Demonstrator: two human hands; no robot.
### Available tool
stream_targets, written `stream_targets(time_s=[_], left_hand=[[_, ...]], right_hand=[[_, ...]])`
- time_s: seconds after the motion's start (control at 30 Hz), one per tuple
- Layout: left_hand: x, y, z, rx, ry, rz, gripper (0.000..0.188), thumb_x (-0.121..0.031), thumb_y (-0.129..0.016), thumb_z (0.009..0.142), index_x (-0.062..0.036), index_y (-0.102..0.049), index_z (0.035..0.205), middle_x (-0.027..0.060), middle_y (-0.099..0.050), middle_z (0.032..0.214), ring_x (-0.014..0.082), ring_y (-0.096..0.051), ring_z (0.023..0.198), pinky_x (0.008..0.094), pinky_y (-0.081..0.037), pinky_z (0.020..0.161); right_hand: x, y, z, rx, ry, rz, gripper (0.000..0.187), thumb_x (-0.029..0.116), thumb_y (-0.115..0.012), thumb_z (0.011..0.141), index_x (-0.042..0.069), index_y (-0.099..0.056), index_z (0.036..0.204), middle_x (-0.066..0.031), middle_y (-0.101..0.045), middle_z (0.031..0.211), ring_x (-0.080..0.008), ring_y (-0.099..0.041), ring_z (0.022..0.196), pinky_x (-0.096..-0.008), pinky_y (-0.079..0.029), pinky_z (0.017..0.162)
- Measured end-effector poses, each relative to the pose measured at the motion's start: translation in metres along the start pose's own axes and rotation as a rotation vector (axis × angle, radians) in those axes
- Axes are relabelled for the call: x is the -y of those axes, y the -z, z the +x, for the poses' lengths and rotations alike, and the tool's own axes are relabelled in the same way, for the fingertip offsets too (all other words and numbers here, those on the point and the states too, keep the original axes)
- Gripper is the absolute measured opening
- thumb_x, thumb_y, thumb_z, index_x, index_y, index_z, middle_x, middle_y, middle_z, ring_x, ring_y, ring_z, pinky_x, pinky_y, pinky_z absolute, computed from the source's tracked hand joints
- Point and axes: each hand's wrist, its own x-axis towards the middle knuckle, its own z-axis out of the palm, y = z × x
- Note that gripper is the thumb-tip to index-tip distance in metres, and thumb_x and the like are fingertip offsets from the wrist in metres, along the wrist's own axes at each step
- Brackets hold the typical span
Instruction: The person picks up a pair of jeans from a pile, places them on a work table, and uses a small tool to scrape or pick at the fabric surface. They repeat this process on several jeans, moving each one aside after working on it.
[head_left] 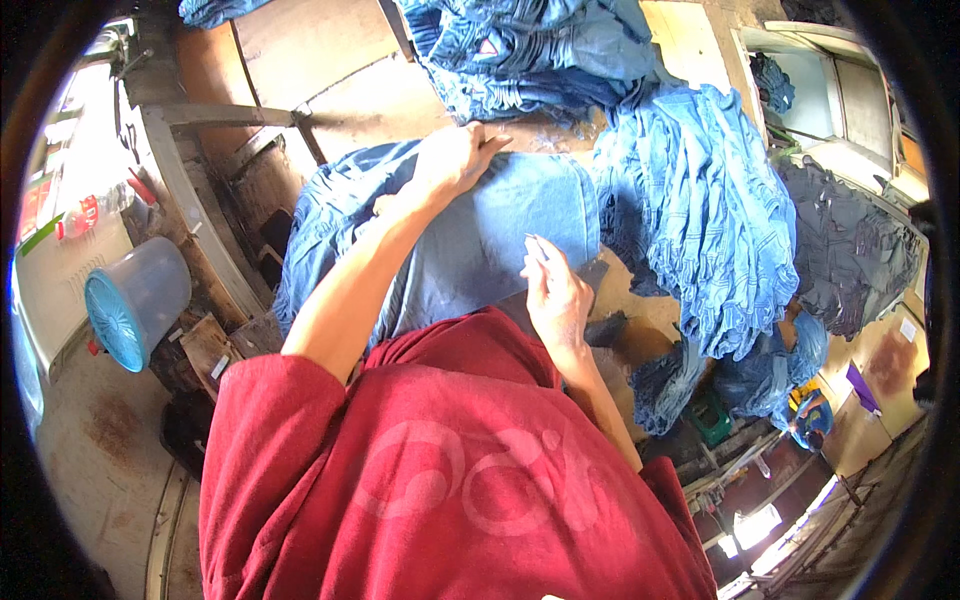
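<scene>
A blue denim garment [520, 210] is spread in front of me, over a rumpled heap of more denim [335, 195] on its left. My left hand [455, 163] is closed at the garment's far edge, with its fingers curled on the cloth. Nearer to me, my right hand [556, 295] hovers over the garment's right part. Its fingers are pinched around a small pointed metal tool [534, 243], whose tip sticks out toward the cloth. Most of the tool is hidden in the hand, so its exact kind does not show.
Tall stacks of folded blue denim stand at the far side [540, 60] and at the right [700, 210]. Dark garments [850, 250] are piled farther right. On the left are a translucent tub with a blue lid [135, 300] and a wooden frame [190, 200].
</scene>
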Motion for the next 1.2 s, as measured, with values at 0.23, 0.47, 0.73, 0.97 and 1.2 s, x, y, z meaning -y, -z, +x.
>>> stream_targets(time_s=[0.23,0.47,0.73,0.97,1.2], left_hand=[[-0.015,0.044,-0.144,-0.313,-0.412,0.15,0.026,-0.017,-0.087,0.079,-0.0093,-0.07,0.096,0.0118,-0.068,0.104,0.0327,-0.062,0.097,0.0458,-0.051,0.09],[-0.004,0.005,-0.2,-0.263,-0.292,0.155,0.023,-0.017,-0.083,0.083,-0.0102,-0.073,0.103,0.0047,-0.065,0.116,0.0301,-0.059,0.114,0.0444,-0.046,0.096],[-0.004,0.008,-0.203,-0.241,-0.326,0.217,0.019,-0.019,-0.08,0.086,-0.0096,-0.072,0.099,0.0048,-0.064,0.116,0.0285,-0.059,0.109,0.0444,-0.043,0.096],[-0.086,0.01,-0.217,-0.059,0.227,-0.549,0.041,-0.023,-0.08,0.094,-0.0026,-0.068,0.128,0.0119,-0.075,0.104,0.023,-0.069,0.078,0.0366,-0.055,0.072],[-0.096,0.011,-0.212,0.154,0.611,-1.188,0.032,-0.023,-0.075,0.1,0.0013,-0.07,0.121,-0.0007,-0.068,0.08,0.005,-0.046,0.05,0.0235,-0.034,0.048]], right_hand=[[-0.015,-0.013,0.001,0.005,0.143,-0.212,0.034,0.024,-0.087,0.085,0.01,-0.073,0.113,-0.0022,-0.068,0.089,-0.0246,-0.062,0.085,-0.0412,-0.043,0.077],[-0.037,-0.033,-0.002,-0.121,0.353,-0.324,0.018,0.024,-0.082,0.089,0.014,-0.067,0.088,-0.0004,-0.069,0.082,-0.0238,-0.063,0.081,-0.0411,-0.042,0.074],[-0.047,0.0,0.003,-0.09,0.229,-0.304,0.016,0.024,-0.079,0.092,0.015,-0.066,0.089,-0.0012,-0.073,0.085,-0.0269,-0.066,0.079,-0.0444,-0.046,0.072],[-0.033,0.029,-0.001,0.152,-0.087,0.114,0.016,0.022,-0.08,0.094,0.01,-0.074,0.102,-0.0097,-0.073,0.086,-0.0268,-0.071,0.078,-0.0407,-0.054,0.068],[-0.024,0.033,0.003,0.202,-0.008,0.204,0.016,0.019,-0.078,0.097,0.004,-0.072,0.099,-0.0039,-0.058,0.071,-0.013,-0.052,0.064,-0.0323,-0.043,0.057]])
